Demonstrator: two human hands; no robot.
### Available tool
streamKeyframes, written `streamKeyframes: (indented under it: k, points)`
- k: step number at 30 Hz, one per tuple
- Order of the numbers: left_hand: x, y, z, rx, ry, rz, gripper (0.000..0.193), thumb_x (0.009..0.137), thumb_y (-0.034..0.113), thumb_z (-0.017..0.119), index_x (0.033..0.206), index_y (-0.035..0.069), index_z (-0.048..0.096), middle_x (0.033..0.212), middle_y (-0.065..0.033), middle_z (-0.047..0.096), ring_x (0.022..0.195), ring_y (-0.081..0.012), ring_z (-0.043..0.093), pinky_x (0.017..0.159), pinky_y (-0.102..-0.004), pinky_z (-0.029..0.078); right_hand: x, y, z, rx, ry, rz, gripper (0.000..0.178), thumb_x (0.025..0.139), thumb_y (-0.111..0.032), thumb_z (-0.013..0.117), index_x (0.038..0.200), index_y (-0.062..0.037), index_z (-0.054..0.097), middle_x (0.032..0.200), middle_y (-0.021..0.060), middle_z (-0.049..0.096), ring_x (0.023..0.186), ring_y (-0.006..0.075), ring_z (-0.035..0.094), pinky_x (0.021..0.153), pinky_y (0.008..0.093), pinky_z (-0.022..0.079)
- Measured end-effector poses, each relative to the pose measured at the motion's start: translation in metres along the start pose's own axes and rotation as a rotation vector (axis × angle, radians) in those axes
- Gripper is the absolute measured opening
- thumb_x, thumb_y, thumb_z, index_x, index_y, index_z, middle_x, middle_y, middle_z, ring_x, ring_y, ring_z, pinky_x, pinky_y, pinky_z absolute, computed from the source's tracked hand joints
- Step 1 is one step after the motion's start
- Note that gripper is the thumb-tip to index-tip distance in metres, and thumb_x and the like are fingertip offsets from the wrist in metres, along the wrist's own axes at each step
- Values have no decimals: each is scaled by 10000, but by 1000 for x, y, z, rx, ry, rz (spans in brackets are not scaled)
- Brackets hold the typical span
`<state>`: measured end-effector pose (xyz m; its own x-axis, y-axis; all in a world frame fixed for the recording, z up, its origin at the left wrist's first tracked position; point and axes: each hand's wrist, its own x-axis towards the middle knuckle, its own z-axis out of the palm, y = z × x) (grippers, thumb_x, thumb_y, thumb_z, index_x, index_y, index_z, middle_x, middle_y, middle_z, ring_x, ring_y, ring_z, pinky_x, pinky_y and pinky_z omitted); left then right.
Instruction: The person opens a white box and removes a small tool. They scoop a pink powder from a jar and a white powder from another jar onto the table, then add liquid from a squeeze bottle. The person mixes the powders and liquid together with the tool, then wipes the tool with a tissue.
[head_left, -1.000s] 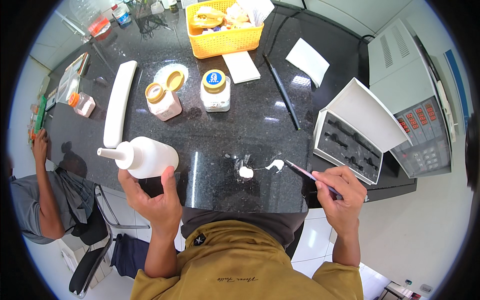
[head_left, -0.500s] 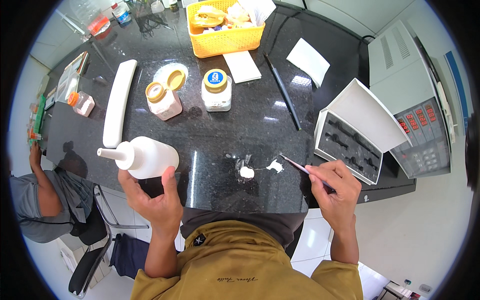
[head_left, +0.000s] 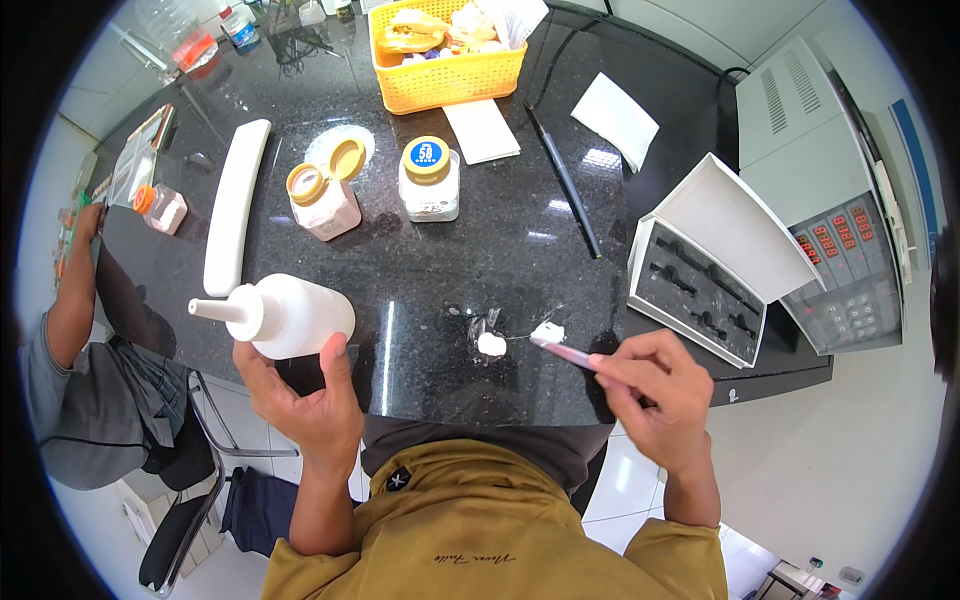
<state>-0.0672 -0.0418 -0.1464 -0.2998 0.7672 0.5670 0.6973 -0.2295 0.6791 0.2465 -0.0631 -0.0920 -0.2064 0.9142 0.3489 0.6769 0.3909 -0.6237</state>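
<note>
My left hand (head_left: 305, 405) is closed round the lower side of a white plastic squeeze bottle (head_left: 312, 315), tilted over with its long nozzle to the left. In my right hand (head_left: 662, 395) a slim pinkish spatula-like tool (head_left: 572, 355) is pinched between thumb and fingers. Its pale tip touches the near edge of a small heap of white powder (head_left: 549, 331) on the black stone tabletop (head_left: 430, 385). A second white dab (head_left: 491, 345) lies just left, with smears about it. Further back stand a jar of pinkish powder (head_left: 325, 207), its yellow lid flipped up, and a lidded jar of white powder (head_left: 430, 185).
Left lies a long white curved piece (head_left: 237, 205), beside an orange-capped bottle (head_left: 160, 208). A yellow basket (head_left: 450, 92), papers (head_left: 615, 120) and a dark pen-like stick (head_left: 567, 190) lie behind. Right are an open foam-lined box (head_left: 697, 295) and a control unit (head_left: 850, 270). Another person (head_left: 100, 390) sits far left.
My right hand has moved left and turned the tool, bringing its tip from beyond the powder heap to its near edge. The other person's arm has reached upward. My left hand barely moved.
</note>
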Motion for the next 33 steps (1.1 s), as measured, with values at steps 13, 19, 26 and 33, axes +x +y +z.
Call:
streamKeyframes:
  k: [13,19,26,33]
  points:
    - [-1,2,-1,9,-20,-30,665,952,180,752,1475,-45,408,1314,-163,575,1206,-252,602,1060,-391,462,-15,-1,-1,-30,96,98,271,773,66,768,1016,-51,802,872,52,656,602,101,613,476,235,441]
    - [5,4,-1,17,31,21,706,874,185,808,1433,-62,453,1258,-209,625,1137,-315,652,987,-401,487,-2,-6,-6,-15,195,46,232,772,64,766,981,-35,788,855,58,674,598,93,603,475,236,446]
    - [2,1,1,27,4,-6,697,875,169,801,1430,-68,454,1277,-232,625,1152,-350,641,1013,-433,472,68,-3,7,-121,66,-98,209,849,-29,767,1055,-30,730,915,107,707,728,270,695,641,339,552]
    - [2,0,4,14,53,-1,691,873,184,813,1417,-71,473,1269,-234,628,1156,-357,646,997,-438,484,163,27,5,-602,50,-58,427,939,-289,733,1133,83,658,1053,257,697,966,419,694,835,462,564]
